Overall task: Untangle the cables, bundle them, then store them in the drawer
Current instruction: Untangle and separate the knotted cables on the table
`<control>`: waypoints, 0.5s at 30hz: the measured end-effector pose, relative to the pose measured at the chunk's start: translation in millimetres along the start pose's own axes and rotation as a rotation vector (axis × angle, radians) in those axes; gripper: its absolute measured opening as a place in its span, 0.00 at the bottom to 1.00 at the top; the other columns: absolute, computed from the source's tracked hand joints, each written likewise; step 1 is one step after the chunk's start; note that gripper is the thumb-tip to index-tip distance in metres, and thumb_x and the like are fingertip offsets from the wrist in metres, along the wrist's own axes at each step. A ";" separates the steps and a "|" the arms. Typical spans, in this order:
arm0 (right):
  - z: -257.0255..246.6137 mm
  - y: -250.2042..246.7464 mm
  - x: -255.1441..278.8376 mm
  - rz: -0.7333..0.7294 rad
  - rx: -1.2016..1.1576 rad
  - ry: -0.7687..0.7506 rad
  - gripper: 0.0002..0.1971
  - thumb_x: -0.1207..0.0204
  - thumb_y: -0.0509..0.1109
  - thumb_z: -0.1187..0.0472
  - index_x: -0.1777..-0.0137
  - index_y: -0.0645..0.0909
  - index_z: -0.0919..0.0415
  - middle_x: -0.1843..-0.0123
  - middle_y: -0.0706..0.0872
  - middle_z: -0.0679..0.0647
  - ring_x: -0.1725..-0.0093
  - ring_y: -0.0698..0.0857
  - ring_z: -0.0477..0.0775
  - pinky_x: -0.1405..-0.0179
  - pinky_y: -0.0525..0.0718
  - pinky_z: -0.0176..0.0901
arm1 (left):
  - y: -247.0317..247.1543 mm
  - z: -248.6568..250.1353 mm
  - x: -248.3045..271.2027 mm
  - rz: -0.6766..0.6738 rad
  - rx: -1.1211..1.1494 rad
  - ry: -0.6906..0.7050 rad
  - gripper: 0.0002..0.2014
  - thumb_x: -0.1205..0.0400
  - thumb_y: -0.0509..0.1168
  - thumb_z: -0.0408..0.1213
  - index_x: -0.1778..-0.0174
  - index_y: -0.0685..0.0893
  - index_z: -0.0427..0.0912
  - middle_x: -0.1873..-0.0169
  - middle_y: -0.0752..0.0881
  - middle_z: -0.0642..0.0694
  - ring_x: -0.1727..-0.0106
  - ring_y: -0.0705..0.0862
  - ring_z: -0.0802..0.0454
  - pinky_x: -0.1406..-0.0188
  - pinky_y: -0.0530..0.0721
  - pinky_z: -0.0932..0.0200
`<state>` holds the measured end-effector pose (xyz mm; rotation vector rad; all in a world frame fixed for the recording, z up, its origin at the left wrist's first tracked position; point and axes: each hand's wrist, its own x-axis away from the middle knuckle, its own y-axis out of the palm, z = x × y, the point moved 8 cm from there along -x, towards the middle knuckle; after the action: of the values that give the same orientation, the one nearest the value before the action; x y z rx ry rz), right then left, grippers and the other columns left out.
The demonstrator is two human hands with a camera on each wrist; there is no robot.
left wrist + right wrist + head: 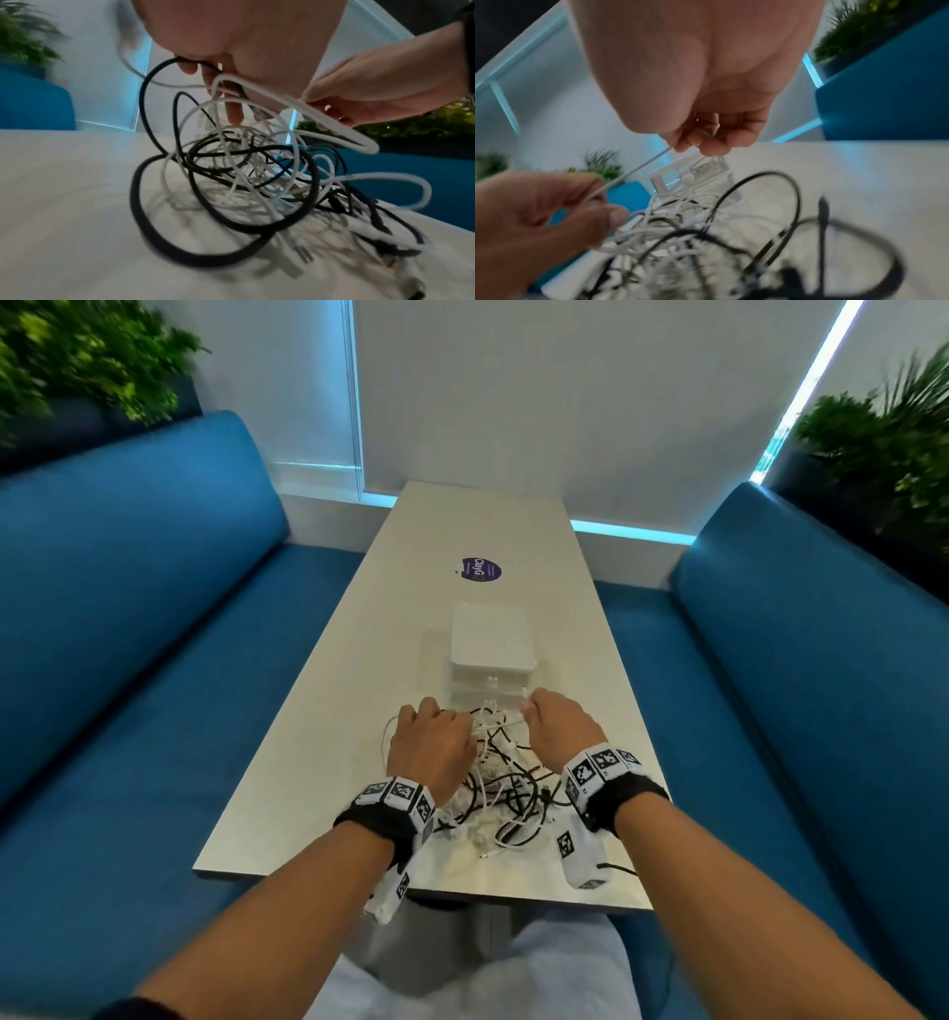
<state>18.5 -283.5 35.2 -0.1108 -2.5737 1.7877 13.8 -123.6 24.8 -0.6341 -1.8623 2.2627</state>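
A tangle of black and white cables [506,788] lies on the white table [318,762] near its front edge. My left hand [436,737] grips several loops at the tangle's left, black and white strands curled in its fingers [232,109]. My right hand [534,711] pinches a thin white cable [639,169] that runs taut from its fingertips [700,146] to my left hand [598,205]. Part of the tangle [244,178] hangs lifted off the table. Just beyond the hands stands a small white drawer unit [490,649], its knobbed fronts [687,177] facing me.
Blue benches [154,634] [801,670] run along both sides of the narrow table. A purple round sticker [480,570] lies beyond the drawer unit. Plants [77,356] stand behind the bench backs. The table's front edge is close under my wrists.
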 end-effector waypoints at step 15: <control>-59.4 0.4 5.6 -0.072 -0.561 -0.181 0.10 0.14 0.62 0.55 0.56 0.80 0.54 0.66 0.83 0.46 0.66 0.80 0.46 0.60 0.79 0.41 | 34.4 28.3 1.3 -0.170 0.070 0.227 0.24 0.21 0.57 0.28 0.26 0.71 0.41 0.34 0.79 0.43 0.34 0.75 0.43 0.35 0.67 0.46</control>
<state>15.5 -227.4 55.4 0.1472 -3.0844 1.0497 6.4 -156.3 -4.6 -0.6641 -1.6569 2.0449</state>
